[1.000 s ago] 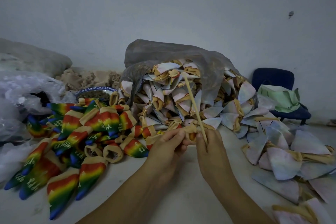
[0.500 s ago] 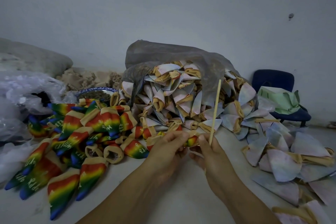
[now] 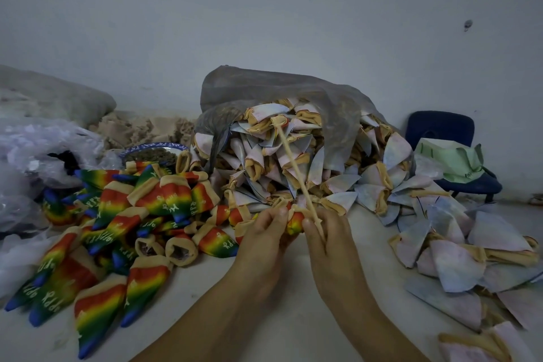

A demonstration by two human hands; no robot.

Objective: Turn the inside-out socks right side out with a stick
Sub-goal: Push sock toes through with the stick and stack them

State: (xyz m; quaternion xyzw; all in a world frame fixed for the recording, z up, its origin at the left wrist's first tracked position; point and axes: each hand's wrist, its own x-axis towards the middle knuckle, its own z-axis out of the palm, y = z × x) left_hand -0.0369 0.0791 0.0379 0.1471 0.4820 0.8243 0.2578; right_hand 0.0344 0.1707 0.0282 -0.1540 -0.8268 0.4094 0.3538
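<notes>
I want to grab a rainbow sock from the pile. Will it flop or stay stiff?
Probably floppy: the rainbow socks lie limp and draped over each other. Likely light, since they look like thin cloth. Unlikely to roll, lying flat on the table.

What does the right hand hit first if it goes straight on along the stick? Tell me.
Likely the heap of pale socks spilling from the bag: the right hand points along the stick towards it, though depth is unclear.
</notes>
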